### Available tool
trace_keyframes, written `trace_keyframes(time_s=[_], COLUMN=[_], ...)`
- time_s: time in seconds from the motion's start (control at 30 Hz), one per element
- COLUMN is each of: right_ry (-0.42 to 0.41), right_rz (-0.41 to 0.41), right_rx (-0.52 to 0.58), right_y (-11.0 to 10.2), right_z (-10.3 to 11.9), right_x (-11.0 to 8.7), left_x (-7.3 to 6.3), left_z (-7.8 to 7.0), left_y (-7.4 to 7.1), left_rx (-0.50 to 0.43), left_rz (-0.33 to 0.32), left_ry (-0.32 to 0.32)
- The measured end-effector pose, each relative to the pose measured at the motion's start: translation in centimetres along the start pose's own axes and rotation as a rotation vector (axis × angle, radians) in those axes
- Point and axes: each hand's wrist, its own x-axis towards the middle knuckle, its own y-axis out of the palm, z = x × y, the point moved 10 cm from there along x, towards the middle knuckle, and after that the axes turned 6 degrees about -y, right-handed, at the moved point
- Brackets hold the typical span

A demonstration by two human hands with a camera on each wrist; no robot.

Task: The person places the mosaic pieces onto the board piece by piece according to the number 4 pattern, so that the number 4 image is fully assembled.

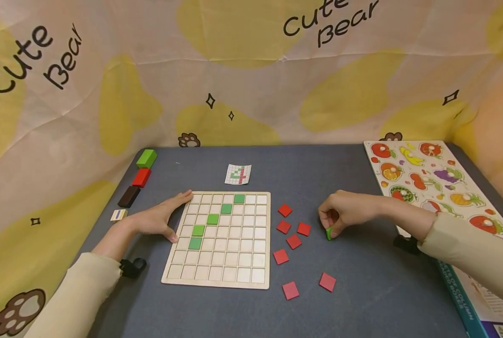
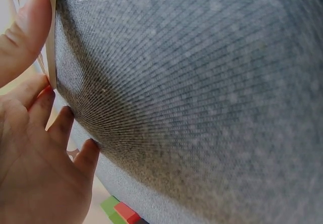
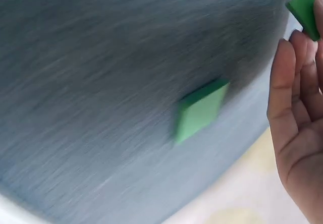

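A pale wooden grid board [image 1: 215,285] lies flat on the dark table, with several green tiles [image 1: 212,219] in a diagonal line of its squares. My left hand [image 1: 152,219] rests at the board's left edge, fingers spread; the left wrist view shows the thumb [image 2: 38,19] against the board and the fingertips near its rim. Right of the red tiles, my right hand [image 1: 346,213] pinches a green square tile [image 1: 329,233], held on edge between thumb and fingers. Another green tile [image 3: 202,110] lies on the table in the right wrist view; in the head view it is hidden.
Several red tiles [image 1: 293,241] lie scattered right of the board. Behind the board is a small pattern card [image 1: 238,174]. Coloured blocks [image 1: 141,177] line the table's left side. At right are a fruit puzzle board [image 1: 429,176] and a blue-edged box [image 1: 458,295].
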Motion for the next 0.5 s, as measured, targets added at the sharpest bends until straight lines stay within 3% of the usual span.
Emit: trace_keyframes(time_s=[0.23,0.5], right_ry=[-0.014,-0.102], right_rz=[-0.151,-0.27], right_rx=[-0.048,-0.047], right_y=[-0.9,-1.7], right_z=[3.6,8.5], right_x=[4.3,9.8], left_x=[0.0,0.0], left_z=[0.1,-0.1], left_y=[0.0,-0.1], left_rx=[-0.001,-0.011], left_rz=[-0.001,0.011], left_ry=[0.002,0.003])
